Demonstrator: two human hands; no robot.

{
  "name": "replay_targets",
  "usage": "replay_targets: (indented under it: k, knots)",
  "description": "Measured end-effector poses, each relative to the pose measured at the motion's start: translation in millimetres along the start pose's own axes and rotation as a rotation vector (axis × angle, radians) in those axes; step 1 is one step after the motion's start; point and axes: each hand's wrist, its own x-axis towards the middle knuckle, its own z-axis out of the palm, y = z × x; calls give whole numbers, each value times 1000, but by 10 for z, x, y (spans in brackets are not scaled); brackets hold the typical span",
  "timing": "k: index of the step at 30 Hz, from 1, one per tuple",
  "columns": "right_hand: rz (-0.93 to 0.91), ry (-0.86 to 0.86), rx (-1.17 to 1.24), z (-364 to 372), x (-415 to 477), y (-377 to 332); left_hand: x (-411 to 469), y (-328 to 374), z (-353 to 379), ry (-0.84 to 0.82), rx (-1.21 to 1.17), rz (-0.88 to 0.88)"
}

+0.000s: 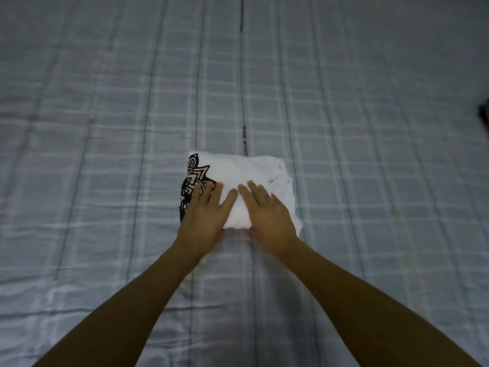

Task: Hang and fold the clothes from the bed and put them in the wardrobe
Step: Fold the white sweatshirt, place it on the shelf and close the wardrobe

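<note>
Pressing the left hand [205, 215] flat, fingers straight and spread, onto the black-printed left side [190, 173] of the folded white shirt [246, 170], probably pinning the layers to stop that side springing open. Resting the bundle on the checked grey bedsheet [105, 128], well away from any bed edge in view, its far edge touching a dark lettered stripe [243, 139]. Laying the right hand [267, 213] close beside the left, likewise open and palm down on the white half, seemingly squeezing out air and smoothing toward the rumpled right corner. Judging the fold nearly done, with carrying to the wardrobe not yet begun. Leaving unnamed a dark blurred shape [484, 115] far to the right.
</note>
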Motion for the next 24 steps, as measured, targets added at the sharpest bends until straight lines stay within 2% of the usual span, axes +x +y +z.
replay_targets:
  k: [5, 12, 24]
  knots:
    - [-97, 118, -22, -628, 153, -645, -363, -249, -781, 95, 7, -72]
    - [-213, 266, -5, -1774, 128, -2042, -1287, -663, -2386, 232, 131, -168]
    - [-567, 381, -4, -3566, 141, -4396, -3028, -1240, -4733, 448, 272, -441]
